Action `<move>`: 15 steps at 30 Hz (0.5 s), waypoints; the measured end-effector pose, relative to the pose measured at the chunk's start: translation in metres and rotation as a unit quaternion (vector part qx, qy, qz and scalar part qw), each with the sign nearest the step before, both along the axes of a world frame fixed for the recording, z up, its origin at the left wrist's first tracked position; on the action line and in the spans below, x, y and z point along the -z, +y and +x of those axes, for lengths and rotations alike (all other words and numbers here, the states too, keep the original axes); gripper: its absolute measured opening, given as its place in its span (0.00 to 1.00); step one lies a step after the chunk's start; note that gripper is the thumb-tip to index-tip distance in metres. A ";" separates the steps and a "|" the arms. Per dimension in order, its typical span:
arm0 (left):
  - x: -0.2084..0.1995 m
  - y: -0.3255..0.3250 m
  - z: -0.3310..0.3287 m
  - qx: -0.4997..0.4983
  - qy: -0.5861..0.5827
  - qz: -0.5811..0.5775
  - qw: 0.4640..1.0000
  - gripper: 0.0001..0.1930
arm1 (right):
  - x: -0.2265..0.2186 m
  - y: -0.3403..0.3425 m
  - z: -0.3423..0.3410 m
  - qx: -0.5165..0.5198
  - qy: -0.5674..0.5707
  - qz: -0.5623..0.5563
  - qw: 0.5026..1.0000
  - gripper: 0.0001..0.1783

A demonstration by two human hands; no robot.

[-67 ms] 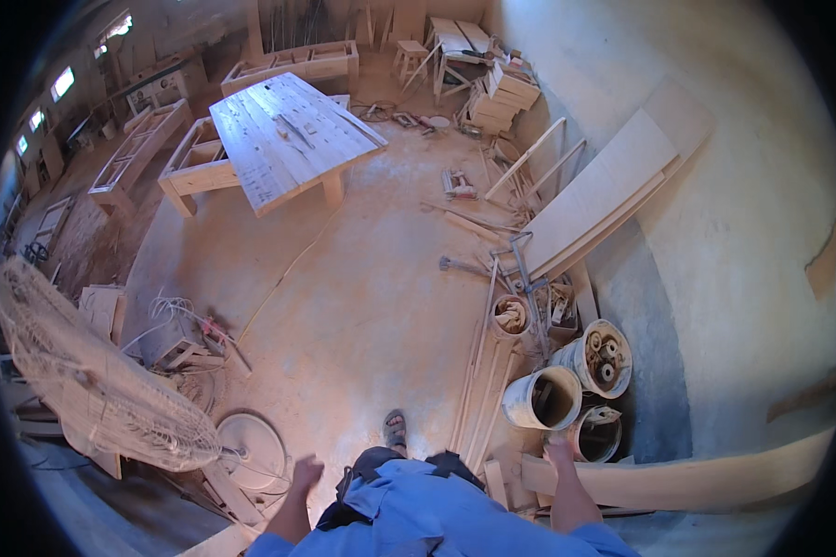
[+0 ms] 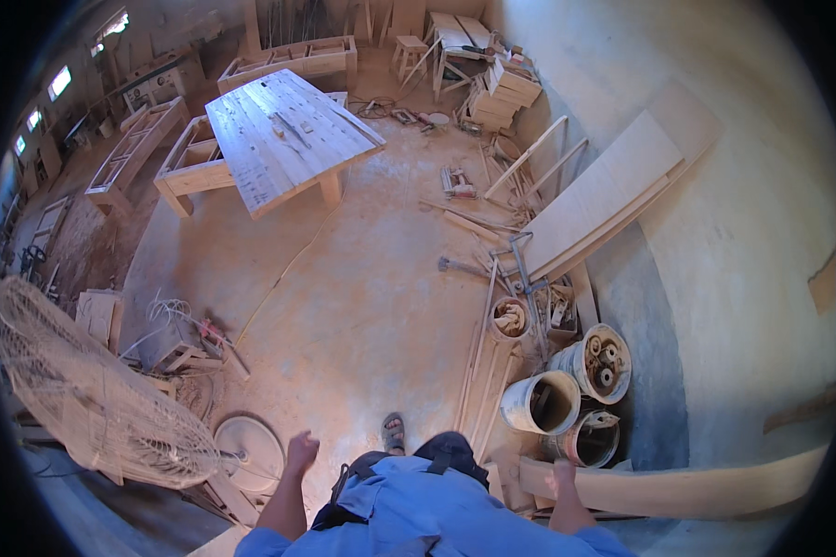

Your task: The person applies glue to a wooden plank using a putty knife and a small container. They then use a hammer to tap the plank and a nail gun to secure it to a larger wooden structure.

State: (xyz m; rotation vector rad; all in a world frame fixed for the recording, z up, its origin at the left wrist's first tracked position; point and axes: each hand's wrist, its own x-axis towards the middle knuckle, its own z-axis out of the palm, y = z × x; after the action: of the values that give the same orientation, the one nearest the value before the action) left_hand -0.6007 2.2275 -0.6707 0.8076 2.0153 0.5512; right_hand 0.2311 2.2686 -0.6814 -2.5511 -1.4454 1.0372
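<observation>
My left hand (image 2: pixel 302 452) hangs at my left side, its fingers curled loosely, with nothing seen in it. Nearest to it is the round base (image 2: pixel 249 455) of a large pedestal fan. At my right side my right hand (image 2: pixel 561 477) is closed too, small in the view, and no held thing shows. It overlaps a long curved-looking wooden plank (image 2: pixel 678 487); whether it touches the plank I cannot tell. Just beyond that hand stand a white bucket (image 2: pixel 515 406) and a bucket with a scrap on its rim (image 2: pixel 593 444). One sandaled foot (image 2: pixel 393 433) shows ahead of me.
The dusty fan cage (image 2: pixel 97 395) leans at the left. Wooden strips (image 2: pixel 478 376) lie along the floor on the right, near a bucket of rolls (image 2: pixel 608 362). Large panels (image 2: pixel 613 200) lean against the wall. Farther off stands a plank-topped table (image 2: pixel 288 130); a cable (image 2: pixel 269 297) crosses the floor.
My left hand has risen slightly away from my body, and my right hand has dropped a little lower. Dark-clothed knees now show more on the right.
</observation>
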 end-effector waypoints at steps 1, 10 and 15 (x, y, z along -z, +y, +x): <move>-0.049 0.039 -0.003 -0.075 -0.056 0.025 0.995 0.30 | 0.008 -0.028 -0.027 0.087 0.020 -0.087 0.992 0.10; -0.103 0.223 -0.076 -0.095 0.131 0.023 0.987 0.26 | 0.000 0.190 -0.331 -0.174 0.156 -0.189 0.954 0.12; -0.076 0.174 -0.042 -0.011 0.100 -0.169 0.981 0.31 | -0.005 0.375 -0.315 -0.322 0.130 -0.030 0.937 0.14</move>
State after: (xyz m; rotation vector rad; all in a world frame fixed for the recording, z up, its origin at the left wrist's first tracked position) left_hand -0.6432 2.4020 -0.5943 0.6540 2.2243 0.1335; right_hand -0.0840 2.6439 -0.6768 -1.8785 -2.2433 1.4289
